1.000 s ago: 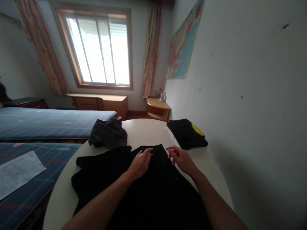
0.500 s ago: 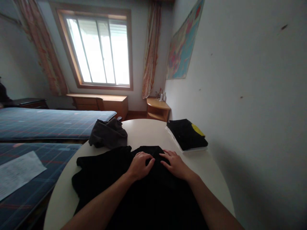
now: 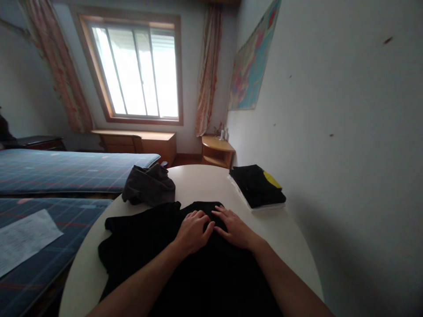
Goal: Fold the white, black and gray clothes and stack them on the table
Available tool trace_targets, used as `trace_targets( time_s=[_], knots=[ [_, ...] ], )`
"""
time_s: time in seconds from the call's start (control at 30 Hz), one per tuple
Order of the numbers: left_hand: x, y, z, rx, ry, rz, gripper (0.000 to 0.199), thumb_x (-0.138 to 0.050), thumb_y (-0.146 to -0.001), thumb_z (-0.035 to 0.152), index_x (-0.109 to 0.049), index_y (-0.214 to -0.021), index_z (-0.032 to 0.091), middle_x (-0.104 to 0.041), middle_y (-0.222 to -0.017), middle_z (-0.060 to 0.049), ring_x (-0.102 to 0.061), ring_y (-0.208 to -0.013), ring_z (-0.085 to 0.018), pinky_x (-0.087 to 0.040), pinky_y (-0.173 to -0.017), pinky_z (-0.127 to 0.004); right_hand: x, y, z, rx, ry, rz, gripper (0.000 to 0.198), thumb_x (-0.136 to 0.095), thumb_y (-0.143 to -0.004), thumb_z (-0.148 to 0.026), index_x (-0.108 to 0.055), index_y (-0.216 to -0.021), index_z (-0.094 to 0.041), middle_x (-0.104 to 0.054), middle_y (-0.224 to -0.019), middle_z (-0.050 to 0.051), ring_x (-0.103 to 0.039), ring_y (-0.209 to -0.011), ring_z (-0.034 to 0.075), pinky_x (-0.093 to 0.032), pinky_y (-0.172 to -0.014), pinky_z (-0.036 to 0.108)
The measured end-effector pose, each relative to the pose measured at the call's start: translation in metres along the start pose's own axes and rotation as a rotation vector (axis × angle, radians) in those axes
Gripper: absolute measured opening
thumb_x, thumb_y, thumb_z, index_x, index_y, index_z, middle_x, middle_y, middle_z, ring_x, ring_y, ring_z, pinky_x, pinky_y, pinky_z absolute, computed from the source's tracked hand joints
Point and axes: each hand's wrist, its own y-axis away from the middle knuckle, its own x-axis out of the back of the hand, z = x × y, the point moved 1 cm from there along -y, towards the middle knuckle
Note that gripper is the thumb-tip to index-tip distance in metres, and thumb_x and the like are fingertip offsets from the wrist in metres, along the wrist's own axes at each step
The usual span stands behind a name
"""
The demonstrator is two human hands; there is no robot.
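Observation:
A black garment (image 3: 139, 233) is spread over the near part of the round white table (image 3: 198, 182); its exact kind is hard to make out, as dark folds blend together. My left hand (image 3: 194, 231) rests palm down on its middle, fingers loosely bent and thumb apart. Close beside it, my right hand (image 3: 234, 226) lies on the same cloth with its fingers spread. The two thumbs almost meet. Neither hand grips anything that I can see.
A crumpled dark grey cloth (image 3: 148, 185) lies at the table's far left. Folded black clothing (image 3: 256, 187) with a yellow patch sits at the far right, near the wall. Plaid mattresses (image 3: 76, 171) stand left, one bearing a paper sheet (image 3: 28, 240).
My right hand has slid left over the black cloth, closer to my left hand. The left hand has shifted only slightly. The other clothes stay where they were.

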Motion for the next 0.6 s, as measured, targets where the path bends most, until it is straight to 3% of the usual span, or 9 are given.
trace_targets(
  time_s=[0.2, 0.3, 0.47, 0.6],
  knots=[
    [0.0, 0.003, 0.004, 0.009, 0.006, 0.01, 0.027, -0.048, -0.096, 0.04, -0.066, -0.09, 0.021, -0.066, -0.099, -0.007, -0.061, -0.095, -0.024, -0.046, -0.09, -0.04, -0.003, -0.002, -0.006, 0.086, -0.05, 0.007, 0.05, -0.051, -0.093, -0.039, -0.052, -0.14, -0.022, -0.047, -0.151, 0.008, -0.038, -0.142, 0.021, -0.021, -0.122, 0.042],
    [-0.001, 0.003, 0.003, -0.002, 0.028, 0.02, 0.023, -0.051, -0.095, 0.039, -0.066, -0.093, 0.022, -0.067, -0.103, -0.007, -0.062, -0.099, -0.025, -0.046, -0.094, -0.041, -0.006, -0.004, -0.004, -0.002, -0.009, 0.015, 0.055, -0.05, -0.094, -0.044, -0.049, -0.144, -0.021, -0.039, -0.156, 0.01, -0.033, -0.145, 0.023, -0.025, -0.12, 0.041],
    [-0.004, 0.002, 0.003, -0.044, 0.047, 0.012, 0.026, -0.047, -0.098, 0.039, -0.066, -0.103, 0.022, -0.066, -0.117, -0.008, -0.062, -0.109, -0.023, -0.039, -0.107, -0.043, -0.005, -0.012, 0.002, -0.209, 0.111, -0.024, 0.061, -0.046, -0.094, -0.052, -0.041, -0.149, -0.025, -0.028, -0.161, 0.01, -0.024, -0.148, 0.028, -0.021, -0.118, 0.05],
    [-0.008, 0.002, -0.001, -0.068, 0.058, -0.054, 0.026, -0.048, -0.098, 0.034, -0.063, -0.114, 0.021, -0.061, -0.132, -0.009, -0.056, -0.124, -0.024, -0.029, -0.116, -0.047, -0.004, -0.02, -0.001, -0.282, 0.176, -0.037, 0.062, -0.045, -0.094, -0.048, -0.043, -0.148, -0.018, -0.029, -0.16, 0.014, -0.023, -0.148, 0.03, -0.017, -0.118, 0.052]
  ],
)
